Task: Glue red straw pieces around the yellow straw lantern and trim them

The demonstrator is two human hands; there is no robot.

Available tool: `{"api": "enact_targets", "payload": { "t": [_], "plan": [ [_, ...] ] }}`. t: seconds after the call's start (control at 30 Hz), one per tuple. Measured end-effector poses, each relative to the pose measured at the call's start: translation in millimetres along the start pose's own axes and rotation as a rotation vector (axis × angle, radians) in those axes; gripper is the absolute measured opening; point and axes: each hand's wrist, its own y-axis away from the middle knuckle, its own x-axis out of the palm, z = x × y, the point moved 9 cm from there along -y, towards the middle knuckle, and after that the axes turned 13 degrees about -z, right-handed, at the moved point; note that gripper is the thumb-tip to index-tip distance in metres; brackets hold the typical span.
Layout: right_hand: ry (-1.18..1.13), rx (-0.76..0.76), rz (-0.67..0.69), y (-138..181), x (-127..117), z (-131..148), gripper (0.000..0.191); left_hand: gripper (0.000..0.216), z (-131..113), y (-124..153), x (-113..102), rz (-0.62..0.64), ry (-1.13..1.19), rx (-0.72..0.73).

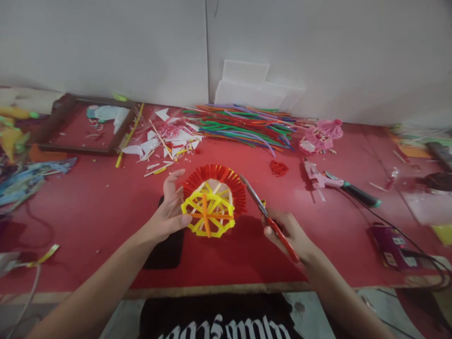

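My left hand (168, 211) grips a wheel-like craft piece by its left side, thumb on the yellow rim. The craft piece (208, 216) has a yellow rim, crossed orange spokes and a ruffled red fringe (215, 173) around its far side. It looks to be made of pipe cleaners. In my right hand (287, 230) is a pair of red-handled scissors (280, 235). Their blades point up and left, close to the fringe's right edge, and look shut. A black phone (165, 254) lies partly hidden under my left hand and the craft piece.
Behind lie a pile of coloured pipe cleaners (243, 127) and white scraps (176, 141). To the right are a pink glue gun (319, 178), a green-and-black tool (360, 194), a purple power box (390, 247) and cords. A brown frame (76, 149) lies at the left.
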Motion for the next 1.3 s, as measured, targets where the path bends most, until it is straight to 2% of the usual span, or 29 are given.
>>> {"api": "enact_targets", "payload": {
  "t": [0.13,0.3,0.73,1.3],
  "plan": [
    [0.007,0.012,0.029,0,1,-3,0.069,0.095,8,-5,-3,0.075,0.008,0.072],
    [0.009,0.022,0.056,0,1,-6,0.069,0.092,17,-5,-8,0.096,-0.004,0.063],
    [0.009,0.024,0.085,2,2,1,0.069,0.092,15,-6,-8,0.091,-0.033,0.066],
    [0.025,0.043,0.047,1,1,-8,0.066,0.093,11,-5,-5,0.123,-0.056,0.05]
  ]
}}
